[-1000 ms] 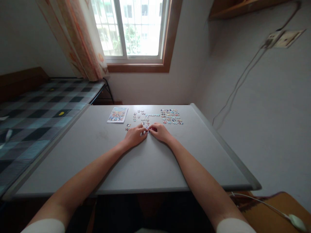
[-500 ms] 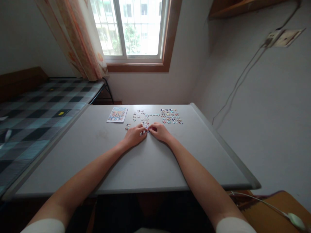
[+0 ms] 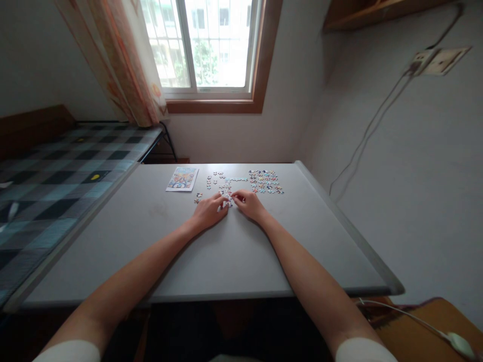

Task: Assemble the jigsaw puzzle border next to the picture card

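Observation:
A partly joined jigsaw puzzle lies on the table, with a narrow column of jigsaw pieces (image 3: pixel 228 192) running towards me and a pale blue row (image 3: pixel 237 179) along its far end. My left hand (image 3: pixel 210 208) rests at the column's near end, its thumb and fingers closed on a small piece at the left edge. From the other side my right hand (image 3: pixel 249 204) meets the column with curled fingers, the fingertips pinched at its right edge. The fingers partly cover the pieces between them.
Loose pieces (image 3: pixel 264 182) lie in rows on the right, and smaller groups (image 3: pixel 209 182) sit to the left. A colourful picture card (image 3: pixel 182 179) lies farther left on the grey-white table (image 3: pixel 241 251). A checked bed (image 3: pixel 75 166) stands left, a wall (image 3: pixel 396 201) right.
My right fingertips have shifted slightly away from me along the column, so more of its near end shows. My left hand has hardly moved.

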A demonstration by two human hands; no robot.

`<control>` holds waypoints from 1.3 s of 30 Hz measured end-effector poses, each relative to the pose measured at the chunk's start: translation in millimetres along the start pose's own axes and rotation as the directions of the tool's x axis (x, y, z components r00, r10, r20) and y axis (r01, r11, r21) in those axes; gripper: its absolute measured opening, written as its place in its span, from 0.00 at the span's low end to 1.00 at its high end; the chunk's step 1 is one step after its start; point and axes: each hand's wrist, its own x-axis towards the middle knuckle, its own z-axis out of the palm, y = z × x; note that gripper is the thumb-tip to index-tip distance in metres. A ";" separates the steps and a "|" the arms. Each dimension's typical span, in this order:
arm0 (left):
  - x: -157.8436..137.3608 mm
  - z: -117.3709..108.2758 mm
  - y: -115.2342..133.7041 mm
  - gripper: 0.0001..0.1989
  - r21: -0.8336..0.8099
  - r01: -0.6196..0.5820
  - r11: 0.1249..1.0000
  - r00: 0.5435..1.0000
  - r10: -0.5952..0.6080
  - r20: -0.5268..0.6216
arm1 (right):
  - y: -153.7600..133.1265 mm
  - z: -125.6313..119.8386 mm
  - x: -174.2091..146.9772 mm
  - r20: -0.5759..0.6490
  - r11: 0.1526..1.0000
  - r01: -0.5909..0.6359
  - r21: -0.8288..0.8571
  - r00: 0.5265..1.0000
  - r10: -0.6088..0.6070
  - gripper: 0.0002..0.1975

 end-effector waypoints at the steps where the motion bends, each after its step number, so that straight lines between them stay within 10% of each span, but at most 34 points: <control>1: 0.4 -0.8 -0.7 0.13 0.005 0.002 1.000 1.000 -0.002 -0.016 | -0.1 -0.9 0.3 -0.034 1.000 0.001 0.007 0.999 -0.001 0.08; 15: 9.3 -37.0 -89.6 0.12 -0.033 0.496 0.868 0.859 -0.496 -0.128 | 7.8 -11.1 5.0 -0.293 0.977 -0.211 -0.006 0.935 0.200 0.29; 39: 5.2 -51.5 -87.7 0.19 -0.049 0.487 0.872 0.865 -0.473 0.169 | 9.9 -6.9 4.2 -0.310 0.950 -0.313 -0.001 0.903 0.298 0.18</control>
